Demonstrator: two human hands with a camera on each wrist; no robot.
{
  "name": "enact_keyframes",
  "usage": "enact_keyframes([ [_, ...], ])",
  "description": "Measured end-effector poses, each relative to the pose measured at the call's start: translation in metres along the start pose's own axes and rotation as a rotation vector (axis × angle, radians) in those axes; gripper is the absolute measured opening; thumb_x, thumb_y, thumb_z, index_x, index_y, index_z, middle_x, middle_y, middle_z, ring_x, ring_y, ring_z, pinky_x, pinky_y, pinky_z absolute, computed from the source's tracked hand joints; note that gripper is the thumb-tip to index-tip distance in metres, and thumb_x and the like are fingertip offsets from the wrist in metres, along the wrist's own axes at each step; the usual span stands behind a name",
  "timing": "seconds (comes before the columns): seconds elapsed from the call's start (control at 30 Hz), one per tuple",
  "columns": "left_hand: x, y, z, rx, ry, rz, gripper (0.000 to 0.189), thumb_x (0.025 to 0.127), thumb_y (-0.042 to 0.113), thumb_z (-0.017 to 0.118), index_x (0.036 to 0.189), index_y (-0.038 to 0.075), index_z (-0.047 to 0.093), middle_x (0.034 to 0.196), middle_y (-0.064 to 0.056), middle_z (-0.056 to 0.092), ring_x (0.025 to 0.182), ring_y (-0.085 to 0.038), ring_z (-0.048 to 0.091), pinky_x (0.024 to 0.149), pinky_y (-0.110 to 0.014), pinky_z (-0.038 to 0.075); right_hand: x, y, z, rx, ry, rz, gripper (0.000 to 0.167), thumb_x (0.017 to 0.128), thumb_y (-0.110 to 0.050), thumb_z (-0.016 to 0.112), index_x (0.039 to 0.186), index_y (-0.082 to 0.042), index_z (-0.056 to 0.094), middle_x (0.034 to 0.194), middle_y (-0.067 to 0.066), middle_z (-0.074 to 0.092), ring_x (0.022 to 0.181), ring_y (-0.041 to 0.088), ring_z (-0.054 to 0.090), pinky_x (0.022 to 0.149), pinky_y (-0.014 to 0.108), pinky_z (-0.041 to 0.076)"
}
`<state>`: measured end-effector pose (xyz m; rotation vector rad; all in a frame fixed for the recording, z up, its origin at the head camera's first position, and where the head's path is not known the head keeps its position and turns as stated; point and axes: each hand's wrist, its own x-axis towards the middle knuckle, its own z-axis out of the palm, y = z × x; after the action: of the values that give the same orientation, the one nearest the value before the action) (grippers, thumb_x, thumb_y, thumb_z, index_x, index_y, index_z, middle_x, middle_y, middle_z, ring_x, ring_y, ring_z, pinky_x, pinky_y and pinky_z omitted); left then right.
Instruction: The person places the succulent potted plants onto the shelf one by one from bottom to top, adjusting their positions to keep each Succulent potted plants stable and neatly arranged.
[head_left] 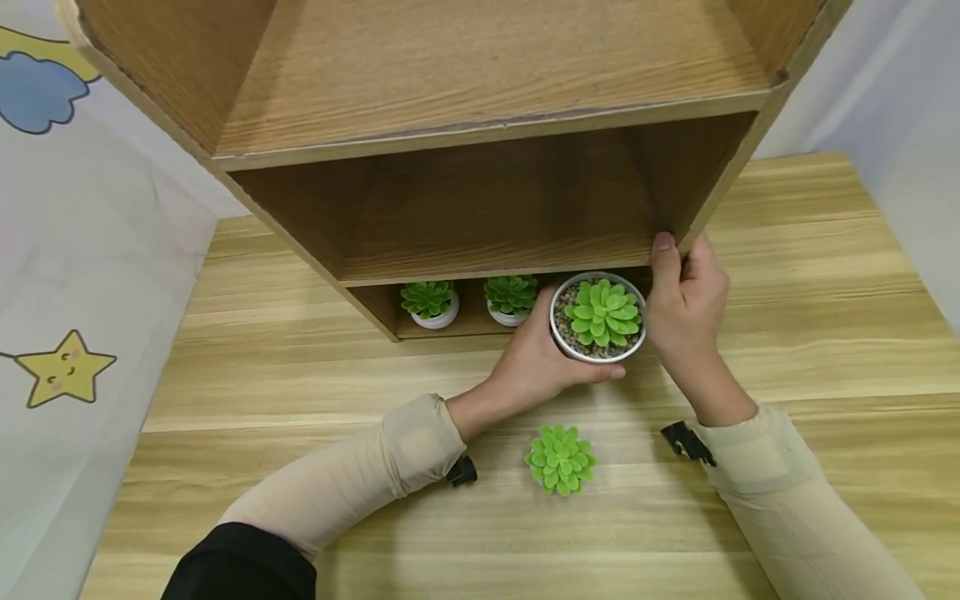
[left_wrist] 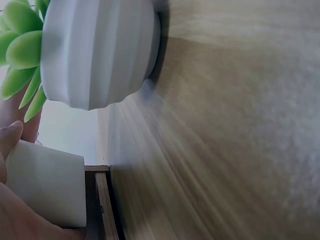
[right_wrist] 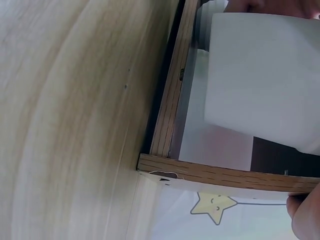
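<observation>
My left hand (head_left: 528,358) holds a white pot with gravel and a green artificial succulent (head_left: 602,312), thumb and fingers around its side. The pot is just in front of the bottom compartment of a wooden shelf (head_left: 495,129), near its right end. In the right wrist view the smooth white pot (right_wrist: 260,75) overlaps the compartment opening. With its thumb on the front edge and its fingers around the outside, my right hand (head_left: 688,304) grips the shelf's right side board. Another succulent (head_left: 561,460) stands on the table before me, its ribbed pot (left_wrist: 100,55) visible in the left wrist view.
Inside the bottom compartment are two more potted succulents, one at the left (head_left: 427,300) and one in the middle (head_left: 512,296). The shelf stands on a wood-grain table (head_left: 300,375). A pale wall (head_left: 97,275) with cartoon stickers rises at the left.
</observation>
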<state>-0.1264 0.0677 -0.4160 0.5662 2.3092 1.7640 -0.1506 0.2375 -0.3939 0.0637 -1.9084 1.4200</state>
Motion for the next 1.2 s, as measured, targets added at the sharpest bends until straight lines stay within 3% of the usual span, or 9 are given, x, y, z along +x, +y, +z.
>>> enact_keyframes([
  [0.13, 0.002, 0.0, 0.001, 0.008, -0.002, 0.007, 0.103, 0.061, 0.023, 0.097, 0.144, 0.016, 0.035, 0.133, 0.003, 0.049, 0.119, -0.009, 0.05, 0.103, -0.024, 0.038, 0.0, -0.001, -0.001, 0.004, -0.003, 0.016, 0.027, 0.098, -0.01, 0.05, 0.093, 0.013, 0.062, 0.082, 0.018, 0.065, 0.076, 0.006, 0.053, 0.068, 0.019, 0.041],
  [0.57, 0.005, -0.003, 0.005, 0.014, 0.027, -0.002, 0.103, 0.063, 0.024, 0.096, 0.144, 0.015, 0.033, 0.133, 0.003, 0.048, 0.121, -0.009, 0.048, 0.105, -0.024, 0.036, 0.001, 0.0, -0.002, 0.005, -0.006, 0.019, 0.027, 0.098, -0.012, 0.052, 0.087, 0.012, 0.06, 0.08, 0.008, 0.064, 0.075, 0.007, 0.054, 0.067, 0.019, 0.041],
  [0.8, 0.008, -0.003, 0.007, 0.005, 0.034, -0.017, 0.102, 0.066, 0.025, 0.094, 0.145, 0.014, 0.031, 0.136, 0.0, 0.047, 0.122, -0.009, 0.046, 0.106, -0.024, 0.036, 0.0, 0.001, -0.003, 0.012, -0.011, 0.017, 0.027, 0.098, -0.011, 0.052, 0.091, 0.012, 0.062, 0.083, 0.013, 0.067, 0.077, 0.005, 0.055, 0.069, 0.019, 0.042],
  [0.97, 0.009, -0.005, 0.008, 0.005, 0.044, -0.008, 0.102, 0.067, 0.026, 0.093, 0.146, 0.016, 0.029, 0.136, 0.003, 0.045, 0.123, -0.008, 0.046, 0.106, -0.024, 0.035, 0.001, -0.001, -0.004, 0.02, -0.035, 0.008, 0.026, 0.099, -0.011, 0.052, 0.099, 0.01, 0.065, 0.09, 0.017, 0.07, 0.083, 0.006, 0.059, 0.071, 0.019, 0.045],
  [1.2, 0.013, -0.005, 0.01, -0.017, 0.059, 0.03, 0.106, 0.067, 0.022, 0.094, 0.148, 0.016, 0.027, 0.139, 0.004, 0.043, 0.126, -0.008, 0.044, 0.108, -0.023, 0.033, 0.001, -0.003, -0.004, 0.016, -0.027, -0.022, 0.028, 0.099, -0.015, 0.052, 0.099, 0.009, 0.066, 0.09, 0.014, 0.071, 0.081, 0.008, 0.059, 0.071, 0.02, 0.045],
])
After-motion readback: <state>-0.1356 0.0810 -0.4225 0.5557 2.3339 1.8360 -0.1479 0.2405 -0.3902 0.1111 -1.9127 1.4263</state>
